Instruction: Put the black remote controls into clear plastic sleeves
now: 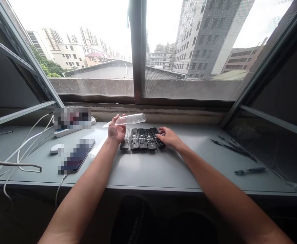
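Several black remote controls (143, 138) lie side by side on the grey desk (148, 169), close to the window side. The leftmost one (125, 140) looks covered in clear plastic. My left hand (117, 130), palm up, holds a long clear plastic sleeve (133, 119) above the left end of the row; the sleeve points right with its open end. My right hand (169, 137) is at the rightmost remote (157, 137), its thumb and fingers closed on that remote's right edge.
On the left are a phone (83, 156) with a cable, a small white round item (57, 148), a white power strip (72, 129) and loose white cables (18, 164). Dark cables (233, 148) and a pen-like item (250, 171) lie on the right.
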A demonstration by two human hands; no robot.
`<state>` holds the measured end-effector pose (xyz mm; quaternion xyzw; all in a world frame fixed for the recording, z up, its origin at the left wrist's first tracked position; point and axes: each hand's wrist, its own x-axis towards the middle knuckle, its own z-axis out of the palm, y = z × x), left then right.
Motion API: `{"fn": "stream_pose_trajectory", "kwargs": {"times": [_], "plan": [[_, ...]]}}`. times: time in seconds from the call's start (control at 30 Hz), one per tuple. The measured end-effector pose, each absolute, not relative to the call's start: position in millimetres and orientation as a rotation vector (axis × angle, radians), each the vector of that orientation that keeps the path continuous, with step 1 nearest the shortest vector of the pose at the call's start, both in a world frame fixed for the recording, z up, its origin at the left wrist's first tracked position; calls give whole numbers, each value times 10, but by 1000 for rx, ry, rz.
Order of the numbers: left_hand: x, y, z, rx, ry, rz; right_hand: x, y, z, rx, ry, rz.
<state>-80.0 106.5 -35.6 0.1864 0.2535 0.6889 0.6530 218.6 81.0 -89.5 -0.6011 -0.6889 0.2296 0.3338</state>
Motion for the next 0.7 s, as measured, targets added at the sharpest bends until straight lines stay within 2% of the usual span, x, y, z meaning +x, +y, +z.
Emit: {"fn": "stream_pose_trajectory", "kwargs": {"times": [0.17,0.33,0.57,0.7], "plan": [[-799,1068,-365,374,538,1565,2150,736,-790,-1643,-1832,596],[-792,1059,-350,351,520,1571,2145,717,-681,-1596,-1619,738],[-794,1073,-365,365,525,1566,2116,620,-466,-904,-890,1519],[-800,1083,-383,380,537,1565,2128,590,-423,-691,-705,1779]]}}
